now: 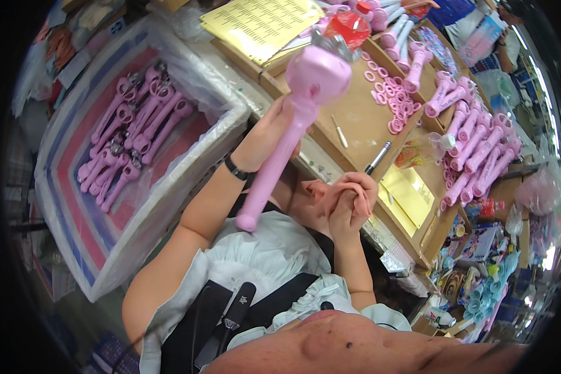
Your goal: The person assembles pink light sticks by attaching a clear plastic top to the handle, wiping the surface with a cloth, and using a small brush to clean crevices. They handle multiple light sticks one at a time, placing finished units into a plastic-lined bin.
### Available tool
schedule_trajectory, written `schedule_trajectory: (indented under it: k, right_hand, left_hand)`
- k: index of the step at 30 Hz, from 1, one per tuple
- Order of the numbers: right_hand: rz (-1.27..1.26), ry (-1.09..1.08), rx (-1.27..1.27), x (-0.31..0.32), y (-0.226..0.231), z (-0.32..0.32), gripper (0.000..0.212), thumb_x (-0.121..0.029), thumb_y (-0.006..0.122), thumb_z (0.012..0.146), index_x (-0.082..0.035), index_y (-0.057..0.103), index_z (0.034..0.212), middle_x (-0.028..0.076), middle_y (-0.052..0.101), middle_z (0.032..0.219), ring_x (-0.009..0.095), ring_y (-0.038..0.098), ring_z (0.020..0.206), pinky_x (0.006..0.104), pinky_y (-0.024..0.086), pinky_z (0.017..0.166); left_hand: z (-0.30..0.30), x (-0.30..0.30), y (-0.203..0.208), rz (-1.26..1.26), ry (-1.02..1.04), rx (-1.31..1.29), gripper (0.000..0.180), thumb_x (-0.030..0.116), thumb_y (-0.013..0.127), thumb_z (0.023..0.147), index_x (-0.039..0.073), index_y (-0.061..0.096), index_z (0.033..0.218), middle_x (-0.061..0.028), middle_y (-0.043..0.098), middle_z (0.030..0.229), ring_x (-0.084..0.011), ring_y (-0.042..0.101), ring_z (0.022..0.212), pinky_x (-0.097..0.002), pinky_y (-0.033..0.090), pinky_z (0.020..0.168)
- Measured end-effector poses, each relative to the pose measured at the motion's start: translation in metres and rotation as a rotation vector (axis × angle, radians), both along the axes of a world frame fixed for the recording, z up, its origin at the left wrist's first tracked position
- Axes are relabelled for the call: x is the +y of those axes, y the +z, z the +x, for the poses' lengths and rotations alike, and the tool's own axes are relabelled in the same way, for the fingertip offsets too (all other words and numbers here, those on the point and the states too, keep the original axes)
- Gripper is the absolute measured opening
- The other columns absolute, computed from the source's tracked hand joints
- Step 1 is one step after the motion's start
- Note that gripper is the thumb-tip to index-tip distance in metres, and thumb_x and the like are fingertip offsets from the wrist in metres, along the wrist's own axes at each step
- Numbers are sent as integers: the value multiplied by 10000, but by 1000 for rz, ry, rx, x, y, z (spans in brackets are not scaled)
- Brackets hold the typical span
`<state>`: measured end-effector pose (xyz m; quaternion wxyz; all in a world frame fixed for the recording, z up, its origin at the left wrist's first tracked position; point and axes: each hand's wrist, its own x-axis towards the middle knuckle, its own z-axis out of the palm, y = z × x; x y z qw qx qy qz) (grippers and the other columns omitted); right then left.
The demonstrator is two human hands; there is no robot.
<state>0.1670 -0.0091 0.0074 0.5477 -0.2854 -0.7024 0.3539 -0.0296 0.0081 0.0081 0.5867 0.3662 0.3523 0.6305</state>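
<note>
Pink wand (285, 153): prob. light, stiff, slick plastic; best hold, neck (305, 110). L hand (265, 138): fingers clamped there. R hand (341, 215): fingers bunched on peach cloth (359, 192).

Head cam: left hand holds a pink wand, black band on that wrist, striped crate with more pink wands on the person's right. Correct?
Not quite: the striped crate with more pink wands is on the person's left, as the head view shows. The rest is right: left hand holds a pink wand, black band on that wrist.
</note>
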Motion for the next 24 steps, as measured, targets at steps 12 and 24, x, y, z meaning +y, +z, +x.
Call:
schedule_trajectory:
  k: [12, 24]
  right_hand:
    - [-352, -224, 252, 81, 38, -38, 345, -159, 579, 849, -42, 569, 1173, 193, 482, 1283, 310, 444, 1187, 389, 355, 978]
    - [-684, 224, 592, 71, 22, -10, 767, -96, 618, 857, -101, 139, 1455, 170, 574, 1082, 234, 590, 956, 309, 499, 802]
  left_hand:
    - [37, -50, -9, 79, 142, 968, 629, 269, 618, 840, 9, 309, 1322, -281, 568, 1047, -440, 590, 880, -419, 492, 716]
    - [39, -52, -8, 145, 70, 876, 687, 236, 690, 786, 11, 323, 1320, -250, 584, 994, -401, 618, 877, -388, 500, 717]
